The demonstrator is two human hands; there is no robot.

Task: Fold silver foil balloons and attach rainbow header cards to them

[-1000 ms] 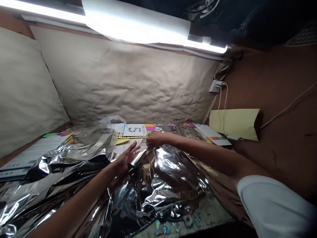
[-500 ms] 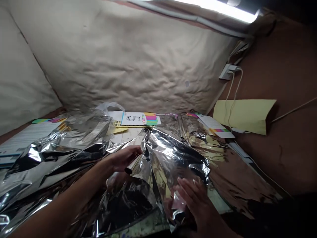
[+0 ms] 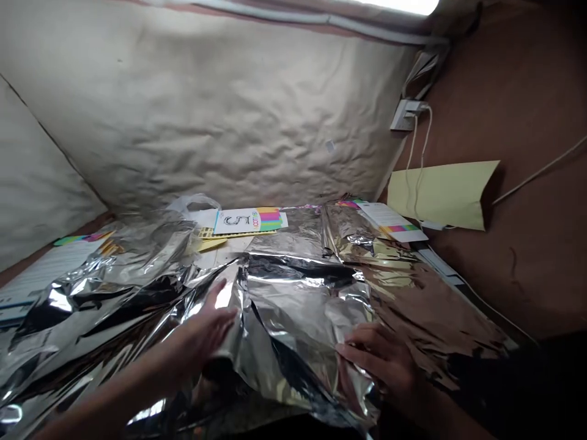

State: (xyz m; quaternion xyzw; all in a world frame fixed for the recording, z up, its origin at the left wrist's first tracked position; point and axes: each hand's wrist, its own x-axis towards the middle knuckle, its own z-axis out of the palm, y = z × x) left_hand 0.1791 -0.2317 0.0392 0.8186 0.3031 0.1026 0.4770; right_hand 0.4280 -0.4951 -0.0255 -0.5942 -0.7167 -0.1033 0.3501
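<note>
A shiny silver foil sheet (image 3: 293, 305) lies creased across the middle of the work surface. At its right edge is my right hand (image 3: 383, 357), with the thumb and curled fingers closed on the foil. My left hand (image 3: 213, 327) is at the left edge of the same sheet, thumb raised and fingers apart; it appears to hold nothing. Its outline is slightly blurred. More crumpled silver foil (image 3: 119, 305) spreads beneath and beside my left forearm.
Behind the foil lies a printed card (image 3: 245, 220) marked 5, on yellow sheets. White printed sheets lie at left (image 3: 50, 269) and right (image 3: 392, 221). A yellow paper (image 3: 440, 192) stands against the brown right wall, below a power socket (image 3: 406, 115) with white cables.
The foil has been spread flatter and wider. My left hand has let go of its rolled edge and opened. My right hand has closed on the right edge. The view has shifted slightly.
</note>
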